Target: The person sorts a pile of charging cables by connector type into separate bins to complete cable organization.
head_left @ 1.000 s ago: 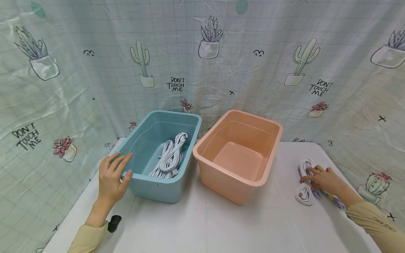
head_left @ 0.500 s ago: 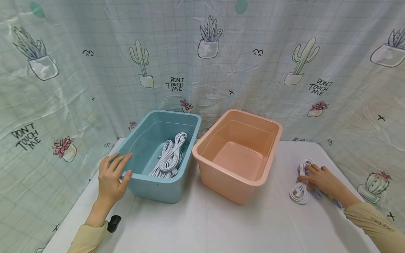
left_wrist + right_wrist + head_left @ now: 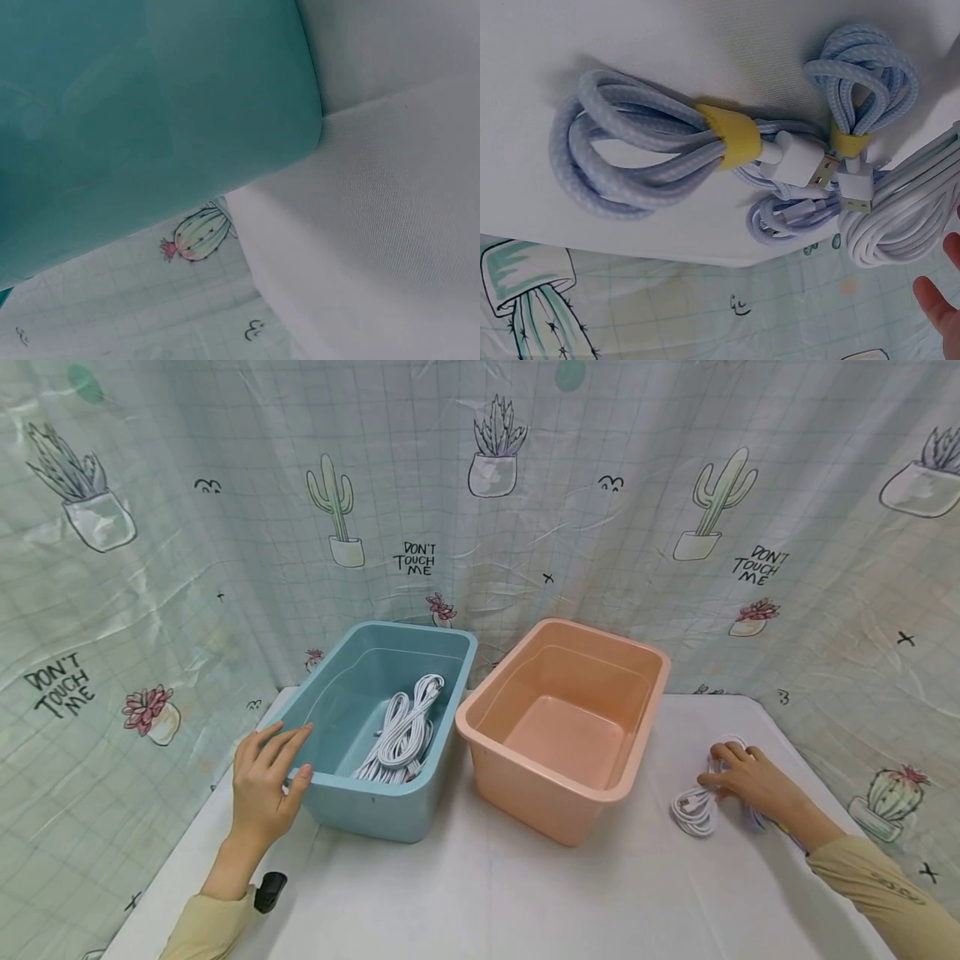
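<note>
My right hand (image 3: 750,781) grips a coiled white charging cable (image 3: 694,815) at the table's right side, fingers and thumb around its middle. In the right wrist view only fingertips (image 3: 934,300) show, beside the white coil. Several pale blue braided USB cables, one with a yellow strap (image 3: 739,139), lie on the table near it, mostly hidden under the arm in the head view. At the left, my left hand (image 3: 262,781) rests at the near left corner of the blue bin (image 3: 375,787), fingers loosely extended over its rim. White coiled cables (image 3: 405,735) lie inside that bin.
An orange bin (image 3: 543,768) stands just right of the blue one, with its bare floor showing. White cloth (image 3: 480,902) covers the table. A curtain printed with cacti (image 3: 348,518) hangs behind and along both sides.
My right hand has slid the white cable leftward, away from the braided cables, and its fingers have closed further over the coil. The left hand stays in place.
</note>
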`<state>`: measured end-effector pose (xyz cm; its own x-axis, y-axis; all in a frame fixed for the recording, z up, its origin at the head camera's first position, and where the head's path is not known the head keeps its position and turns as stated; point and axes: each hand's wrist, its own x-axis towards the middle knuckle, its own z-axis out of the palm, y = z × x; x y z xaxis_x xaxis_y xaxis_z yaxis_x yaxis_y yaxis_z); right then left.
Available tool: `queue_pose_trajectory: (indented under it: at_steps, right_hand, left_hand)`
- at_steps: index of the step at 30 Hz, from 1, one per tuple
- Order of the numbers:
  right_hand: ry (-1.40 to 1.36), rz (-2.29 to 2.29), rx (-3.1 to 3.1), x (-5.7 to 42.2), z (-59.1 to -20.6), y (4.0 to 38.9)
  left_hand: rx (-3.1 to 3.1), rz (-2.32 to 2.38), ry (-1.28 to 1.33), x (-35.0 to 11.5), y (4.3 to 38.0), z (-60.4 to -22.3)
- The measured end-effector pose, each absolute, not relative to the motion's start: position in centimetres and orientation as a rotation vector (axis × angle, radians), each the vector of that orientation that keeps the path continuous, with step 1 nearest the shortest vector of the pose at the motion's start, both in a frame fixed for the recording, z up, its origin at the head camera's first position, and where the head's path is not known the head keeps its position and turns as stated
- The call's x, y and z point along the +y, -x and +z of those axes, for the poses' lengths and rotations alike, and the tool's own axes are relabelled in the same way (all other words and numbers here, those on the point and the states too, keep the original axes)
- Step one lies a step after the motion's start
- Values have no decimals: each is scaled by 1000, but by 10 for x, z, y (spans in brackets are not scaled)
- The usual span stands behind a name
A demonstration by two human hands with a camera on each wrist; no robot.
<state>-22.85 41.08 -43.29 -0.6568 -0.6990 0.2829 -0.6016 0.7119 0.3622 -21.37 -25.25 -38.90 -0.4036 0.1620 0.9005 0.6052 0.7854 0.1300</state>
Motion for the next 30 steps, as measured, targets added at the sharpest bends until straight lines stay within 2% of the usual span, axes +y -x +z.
queue_pose_trajectory:
  at_steps: [11, 30]
  right_hand:
    - [-1003, -464, -2518, 406, -426, 234]
    - [-911, -403, -2479, 402, -407, 227]
  left_hand:
    - [-1949, -542, 574, -253, 214, -390]
    - [-1975, -526, 563, -253, 212, -391]
